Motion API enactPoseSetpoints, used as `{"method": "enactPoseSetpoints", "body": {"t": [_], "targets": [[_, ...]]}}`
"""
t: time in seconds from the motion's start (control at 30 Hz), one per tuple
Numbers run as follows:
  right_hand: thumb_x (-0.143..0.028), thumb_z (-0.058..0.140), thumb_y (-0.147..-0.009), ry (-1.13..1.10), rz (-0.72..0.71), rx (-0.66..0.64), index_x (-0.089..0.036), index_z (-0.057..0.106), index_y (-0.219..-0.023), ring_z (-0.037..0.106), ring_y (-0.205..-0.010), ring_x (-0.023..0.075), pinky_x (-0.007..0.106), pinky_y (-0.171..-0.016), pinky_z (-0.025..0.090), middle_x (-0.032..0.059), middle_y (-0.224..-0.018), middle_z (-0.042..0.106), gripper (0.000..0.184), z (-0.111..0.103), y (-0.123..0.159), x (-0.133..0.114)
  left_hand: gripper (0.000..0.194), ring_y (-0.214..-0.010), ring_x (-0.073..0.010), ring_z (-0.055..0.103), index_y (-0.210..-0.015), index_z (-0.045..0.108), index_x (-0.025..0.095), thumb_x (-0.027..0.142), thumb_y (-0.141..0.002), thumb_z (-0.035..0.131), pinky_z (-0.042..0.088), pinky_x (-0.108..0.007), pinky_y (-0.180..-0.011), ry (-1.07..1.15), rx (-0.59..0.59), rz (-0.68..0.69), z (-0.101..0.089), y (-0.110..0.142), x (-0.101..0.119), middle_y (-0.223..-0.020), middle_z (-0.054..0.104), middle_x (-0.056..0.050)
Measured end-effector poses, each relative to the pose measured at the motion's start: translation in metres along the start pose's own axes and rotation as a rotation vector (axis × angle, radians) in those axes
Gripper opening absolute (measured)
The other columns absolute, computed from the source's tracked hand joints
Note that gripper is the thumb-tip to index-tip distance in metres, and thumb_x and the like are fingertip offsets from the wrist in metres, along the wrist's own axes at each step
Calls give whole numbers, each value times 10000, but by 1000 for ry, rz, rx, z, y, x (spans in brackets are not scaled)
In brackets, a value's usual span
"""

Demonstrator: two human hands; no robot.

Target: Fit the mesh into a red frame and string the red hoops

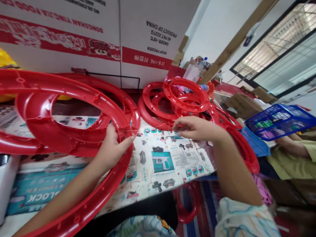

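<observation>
My left hand [115, 144] grips a large red plastic ring [98, 205] by its right side, with the thumb laid across the rim and the fingers behind it. The ring has a hollow, ribbed inner face and stands tilted over the table edge. My right hand [194, 127] is to the right, apart from the ring, with bent fingers drawn together above the printed card sheet [185, 158]. A thin, faint strand seems to run near its fingertips; what they hold is too small to make out.
More red rings [186, 95] are heaped behind my right hand, and others [66, 131] lie at left. A white carton [145, 39] stands at the back. At right, another person's arm [293, 148] is beside a blue basket [281, 121]. One ring [187, 215] lies below the table.
</observation>
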State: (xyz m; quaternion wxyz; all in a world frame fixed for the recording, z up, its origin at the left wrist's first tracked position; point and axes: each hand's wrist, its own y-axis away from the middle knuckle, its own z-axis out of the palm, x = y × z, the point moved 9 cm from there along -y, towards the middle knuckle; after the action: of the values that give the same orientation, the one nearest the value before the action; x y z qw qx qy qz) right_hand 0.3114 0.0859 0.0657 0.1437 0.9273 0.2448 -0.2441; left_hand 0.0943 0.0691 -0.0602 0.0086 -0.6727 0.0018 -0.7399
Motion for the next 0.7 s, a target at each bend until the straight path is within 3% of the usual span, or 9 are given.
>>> {"method": "enactPoseSetpoints", "body": {"t": [0.03, 0.07, 0.13, 0.3, 0.47, 0.7], "targets": [[-181, 606, -764, 8, -99, 93, -171, 642, -793, 616, -845, 120, 242, -731, 495, 43, -957, 658, 48, 10, -5, -17, 450, -1016, -259, 587, -1035, 408, 210, 314, -705, 695, 437, -449, -939, -2, -4, 2, 1, -1, -1, -1039, 567, -39], [-153, 538, -790, 7, -190, 166, -168, 614, -751, 600, -904, 131, 271, -788, 493, 63, -1007, 636, 87, 23, -8, -31, 462, -1068, -268, 567, -1064, 401, 208, 311, -714, 685, 415, -459, -968, -8, -10, 2, 1, -1, -3, -1085, 558, -55], [-149, 451, -819, -15, -354, 242, -172, 577, -709, 594, -867, 120, 262, -764, 495, 66, -954, 624, 169, 51, -13, -54, 474, -1134, -285, 531, -1099, 392, 204, 312, -730, 669, 391, -474, -990, -26, -19, -1, 3, -2, -6, -1141, 543, -78], [-132, 432, -802, -27, -602, 220, -186, 611, -805, 578, -746, 116, 241, -684, 471, 35, -842, 637, 187, 112, -25, -75, 461, -1090, -265, 547, -1119, 390, 207, 288, -738, 637, 404, -443, -961, -81, -27, 7, 6, -3, -11, -1130, 546, -68], [-137, 366, -781, -156, -579, 244, -184, 545, -717, 541, -651, 127, 252, -635, 461, 27, -693, 587, 195, 118, -30, -56, 410, -994, -226, 564, -1096, 390, 219, 291, -762, 618, 417, -402, -917, -125, -61, -21, 9, -2, -11, -1050, 543, -28], [-75, 363, -768, -462, -328, 358, -175, 556, -705, 544, -622, 98, 228, -620, 462, -6, -654, 557, 226, 106, -38, -20, 323, -971, -208, 527, -1034, 404, 221, 278, -795, 612, 407, -391, -896, -138, -119, -118, 16, 8, -14, -996, 512, -13]]}}
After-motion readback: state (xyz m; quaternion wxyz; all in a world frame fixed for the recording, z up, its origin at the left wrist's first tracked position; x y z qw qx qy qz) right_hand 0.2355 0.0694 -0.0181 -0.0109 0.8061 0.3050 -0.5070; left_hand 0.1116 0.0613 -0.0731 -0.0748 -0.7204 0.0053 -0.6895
